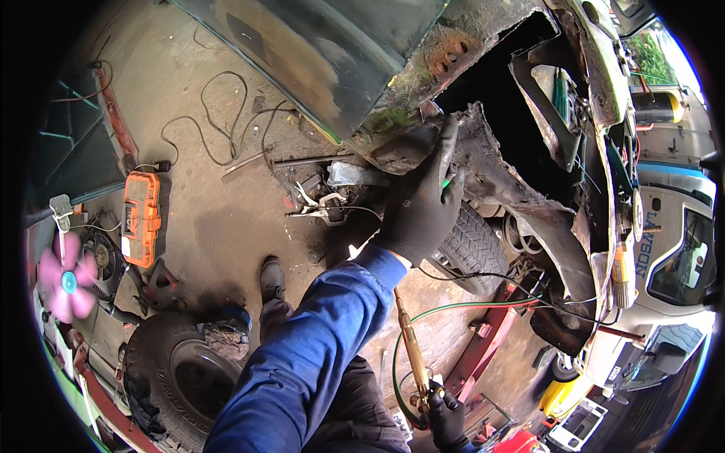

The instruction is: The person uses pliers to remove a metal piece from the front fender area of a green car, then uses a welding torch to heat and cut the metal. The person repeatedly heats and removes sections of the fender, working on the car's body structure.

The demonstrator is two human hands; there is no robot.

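My left hand point(421, 210), in a dark grey work glove, reaches forward with its index finger stretched out. The fingertip lies at the torn edge of a rusted vehicle body panel point(483, 162), touching it or nearly so; its other fingers are partly hidden. A small green patch shows beside the thumb. Lower down, my right hand point(445, 417) wears a dark glove and grips a brass gas torch point(410, 347) near its valves. The torch's thin tip points up toward my left wrist. Green and red hoses point(445, 306) curve near the torch.
Behind the panel sits a tyre point(474, 245), and a red metal beam point(483, 347) lies below it. Locking pliers point(321, 204) and cables are on the floor. An orange toolbox point(141, 219), a pink-bladed fan point(68, 279) and a large tyre point(177, 377) stand left. A white vehicle point(664, 294) is at right.
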